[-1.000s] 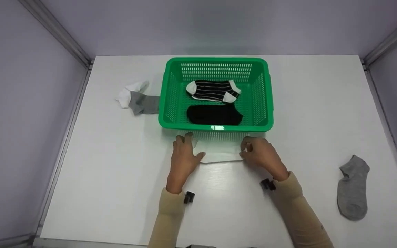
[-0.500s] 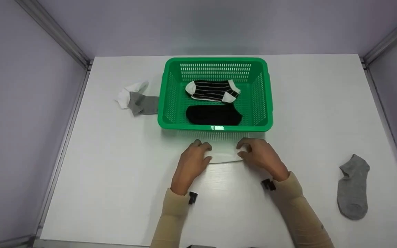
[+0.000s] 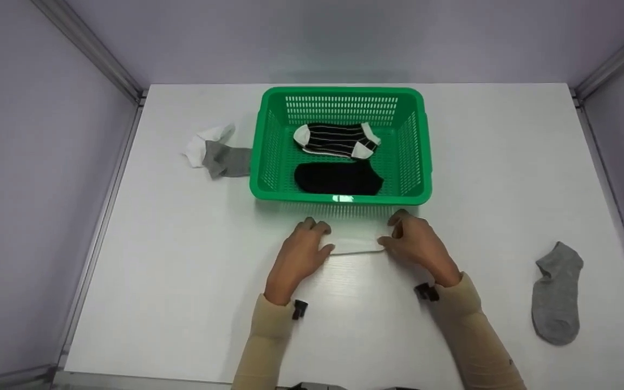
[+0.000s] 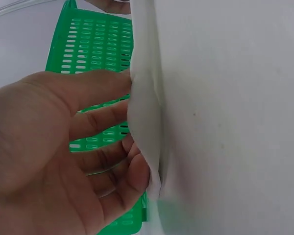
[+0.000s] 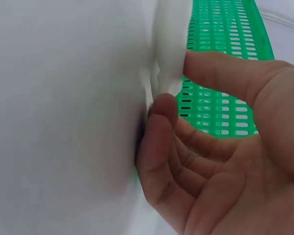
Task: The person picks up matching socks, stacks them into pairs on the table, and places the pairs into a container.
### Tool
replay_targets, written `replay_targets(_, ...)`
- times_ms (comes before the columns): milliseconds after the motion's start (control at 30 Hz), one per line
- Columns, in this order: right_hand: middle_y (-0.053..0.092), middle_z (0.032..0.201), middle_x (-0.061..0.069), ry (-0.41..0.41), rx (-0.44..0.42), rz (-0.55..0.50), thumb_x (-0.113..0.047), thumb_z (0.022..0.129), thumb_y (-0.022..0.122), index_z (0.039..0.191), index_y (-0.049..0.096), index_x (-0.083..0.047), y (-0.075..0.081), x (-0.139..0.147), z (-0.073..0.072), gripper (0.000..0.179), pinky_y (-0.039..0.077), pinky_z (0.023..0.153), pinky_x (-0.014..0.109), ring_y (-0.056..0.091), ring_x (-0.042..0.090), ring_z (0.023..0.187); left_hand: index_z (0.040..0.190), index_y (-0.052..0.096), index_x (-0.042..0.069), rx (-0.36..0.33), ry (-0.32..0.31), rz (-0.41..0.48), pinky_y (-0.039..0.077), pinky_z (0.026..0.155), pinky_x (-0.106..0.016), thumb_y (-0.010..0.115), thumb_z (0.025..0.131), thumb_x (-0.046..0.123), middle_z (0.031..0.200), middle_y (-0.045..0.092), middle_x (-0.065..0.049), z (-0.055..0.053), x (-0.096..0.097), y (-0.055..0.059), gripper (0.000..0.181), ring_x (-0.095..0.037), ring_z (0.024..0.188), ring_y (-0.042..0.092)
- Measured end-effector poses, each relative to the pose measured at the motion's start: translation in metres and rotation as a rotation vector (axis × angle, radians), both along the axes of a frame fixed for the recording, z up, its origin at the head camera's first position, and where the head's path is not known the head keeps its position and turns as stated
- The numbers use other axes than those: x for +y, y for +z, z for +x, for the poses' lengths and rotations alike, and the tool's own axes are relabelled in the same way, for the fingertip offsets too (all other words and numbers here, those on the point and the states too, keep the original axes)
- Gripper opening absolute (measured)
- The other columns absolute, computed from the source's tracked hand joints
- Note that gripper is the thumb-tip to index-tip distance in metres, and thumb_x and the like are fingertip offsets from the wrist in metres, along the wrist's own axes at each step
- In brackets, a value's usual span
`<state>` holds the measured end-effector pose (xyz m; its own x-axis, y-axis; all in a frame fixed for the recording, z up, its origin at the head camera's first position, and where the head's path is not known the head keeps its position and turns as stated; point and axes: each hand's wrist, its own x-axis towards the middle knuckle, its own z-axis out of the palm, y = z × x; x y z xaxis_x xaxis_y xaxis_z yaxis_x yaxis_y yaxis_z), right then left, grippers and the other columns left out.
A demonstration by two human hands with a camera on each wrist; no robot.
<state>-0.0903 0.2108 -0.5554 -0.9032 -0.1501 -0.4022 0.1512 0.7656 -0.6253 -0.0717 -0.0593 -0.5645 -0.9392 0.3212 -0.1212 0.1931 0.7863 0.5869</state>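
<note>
A white sock (image 3: 354, 245) lies flat on the table just in front of the green basket (image 3: 340, 199). My left hand (image 3: 298, 253) holds its left end, thumb at the near edge and curled fingers farther over it. At the right end my right hand (image 3: 419, 245) grips the sock, thumb near the close edge. In the left wrist view the thumb and fingertips meet the sock's fabric (image 4: 144, 103). The right wrist view shows the thumb against the sock's end (image 5: 171, 49), with bent fingers beside it at the tabletop.
Inside the basket lie a black striped sock (image 3: 336, 140) with white toe and heel and a plain black sock (image 3: 338, 179). Left of it are a crumpled white sock (image 3: 197, 151) and a grey sock (image 3: 236, 162). Another grey sock (image 3: 557, 298) lies far right.
My left hand has moved right along the white sock, its fingers drawing in from the far left end. My right hand has shifted slightly right, its fingers lifting a little.
</note>
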Motion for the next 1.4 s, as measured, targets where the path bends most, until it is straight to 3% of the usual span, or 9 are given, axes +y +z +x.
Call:
replay_targets(100, 0.069, 0.100, 0.015, -0.007, -0.012, -0.006, -0.029, 0.095, 0.076, 0.124, 0.065, 0.002, 0.000, 0.003, 0.000, 0.043, 0.050, 0.073, 0.032, 0.061, 0.023, 0.086, 0.123, 0.071, 0.007, 0.034, 0.044, 0.020, 0.056, 0.094, -0.042, 0.075, 0.098, 0.021, 0.117, 0.066, -0.014, -0.001, -0.003, 0.000, 0.029, -0.030, 0.112, 0.060)
replay_targets(233, 0.072, 0.105, 0.016, -0.026, -0.012, -0.003, -0.033, 0.097, 0.072, 0.117, 0.069, 0.003, 0.001, 0.002, 0.000, 0.041, 0.052, 0.076, 0.034, 0.063, 0.023, 0.089, 0.121, 0.072, 0.005, 0.106, 0.159, -0.010, 0.052, 0.096, -0.043, 0.079, 0.095, 0.021, 0.117, 0.066, -0.016, -0.002, -0.008, -0.003, 0.031, -0.033, 0.113, 0.056)
replay_targets(333, 0.075, 0.104, 0.016, -0.044, -0.017, 0.003, -0.034, 0.098, 0.071, 0.111, 0.072, 0.003, 0.002, 0.000, 0.001, 0.039, 0.054, 0.076, 0.035, 0.065, 0.023, 0.088, 0.123, 0.071, 0.005, 0.102, 0.204, -0.029, 0.053, 0.094, -0.044, 0.082, 0.092, 0.020, 0.118, 0.067, -0.017, -0.001, -0.009, -0.005, 0.036, -0.033, 0.112, 0.058)
replay_targets(600, 0.069, 0.091, 0.009, -0.034, -0.025, -0.012, -0.024, 0.096, 0.075, 0.101, 0.071, 0.002, -0.003, -0.004, 0.005, 0.027, 0.050, 0.072, 0.032, 0.061, 0.020, 0.082, 0.133, 0.063, 0.001, -0.031, 0.218, 0.011, 0.060, 0.081, -0.046, 0.080, 0.093, 0.015, 0.109, 0.074, -0.016, -0.001, -0.007, -0.004, 0.046, -0.030, 0.101, 0.072)
replay_targets(800, 0.060, 0.084, 0.005, -0.026, -0.021, -0.081, -0.021, 0.099, 0.070, 0.100, 0.063, 0.000, -0.004, -0.002, 0.004, 0.022, 0.047, 0.067, 0.029, 0.056, 0.018, 0.077, 0.134, 0.062, -0.006, -0.105, 0.184, 0.029, 0.059, 0.089, -0.049, 0.073, 0.098, 0.015, 0.117, 0.074, -0.020, -0.003, -0.008, 0.002, 0.043, -0.034, 0.109, 0.072)
replay_targets(1033, 0.056, 0.087, 0.005, -0.041, -0.010, -0.175, -0.028, 0.100, 0.069, 0.104, 0.058, -0.004, 0.004, 0.002, 0.001, 0.027, 0.046, 0.066, 0.031, 0.053, 0.018, 0.076, 0.126, 0.067, -0.001, -0.142, 0.177, 0.122, 0.054, 0.092, -0.045, 0.070, 0.101, 0.022, 0.112, 0.067, -0.013, -0.005, -0.010, 0.006, 0.034, -0.026, 0.104, 0.062)
replay_targets(1200, 0.057, 0.091, 0.005, -0.059, -0.010, -0.273, -0.027, 0.100, 0.070, 0.105, 0.056, -0.005, 0.010, 0.001, 0.000, 0.027, 0.050, 0.068, 0.029, 0.058, 0.017, 0.078, 0.123, 0.065, 0.002, -0.119, 0.178, 0.170, 0.049, 0.082, -0.039, 0.070, 0.101, 0.024, 0.101, 0.058, -0.008, -0.007, -0.012, 0.005, 0.031, -0.020, 0.092, 0.052)
replay_targets(1333, 0.059, 0.092, 0.005, -0.103, 0.009, -0.388, -0.021, 0.101, 0.069, 0.106, 0.055, -0.003, 0.014, -0.003, 0.002, 0.023, 0.056, 0.071, 0.030, 0.063, 0.017, 0.079, 0.122, 0.062, 0.002, -0.145, 0.175, 0.274, 0.046, 0.076, -0.035, 0.069, 0.102, 0.023, 0.093, 0.060, -0.008, -0.009, -0.013, 0.006, 0.030, -0.018, 0.082, 0.050)
replay_targets(1400, 0.061, 0.091, 0.005, -0.112, 0.024, -0.439, -0.016, 0.101, 0.068, 0.107, 0.056, -0.002, 0.016, -0.006, 0.005, 0.020, 0.058, 0.071, 0.031, 0.064, 0.018, 0.078, 0.128, 0.057, 0.004, -0.172, 0.182, 0.345, 0.048, 0.077, -0.035, 0.069, 0.103, 0.024, 0.098, 0.065, -0.010, -0.009, -0.011, 0.006, 0.035, -0.017, 0.083, 0.056)
